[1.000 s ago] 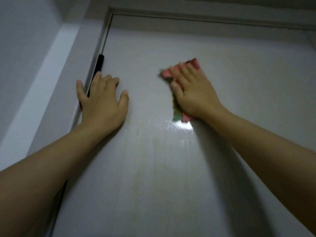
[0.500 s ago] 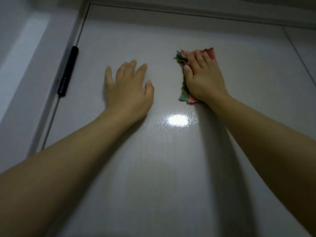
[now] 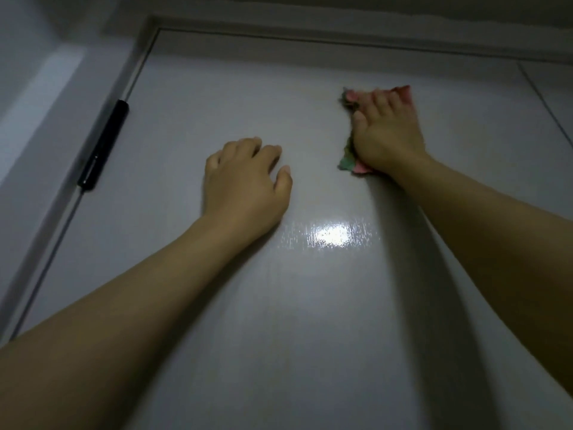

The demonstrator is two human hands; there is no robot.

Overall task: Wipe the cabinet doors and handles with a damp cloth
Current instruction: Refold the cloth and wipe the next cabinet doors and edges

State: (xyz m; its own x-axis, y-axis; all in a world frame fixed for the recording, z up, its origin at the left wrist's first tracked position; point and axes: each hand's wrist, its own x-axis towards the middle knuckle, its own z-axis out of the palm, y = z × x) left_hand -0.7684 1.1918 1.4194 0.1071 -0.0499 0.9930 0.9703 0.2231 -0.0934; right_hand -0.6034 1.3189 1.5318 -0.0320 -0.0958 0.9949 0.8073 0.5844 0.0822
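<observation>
Cloth (image 3: 349,159) lies flat under the right hand (image 3: 386,136), fingers straight, pressed to the cabinet door (image 3: 279,305). Left hand (image 3: 245,187) rests loosely curled on the door, holding nothing.

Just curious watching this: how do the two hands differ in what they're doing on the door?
The right hand presses a pink and green cloth flat against the door; the left hand holds nothing. The right hand's fingers lie straight over the cloth, while the left hand's fingers are loosely curled. The right hand sits higher and nearer the door's right edge; the left hand is lower, nearer the middle. Both rest on the same door.
</observation>
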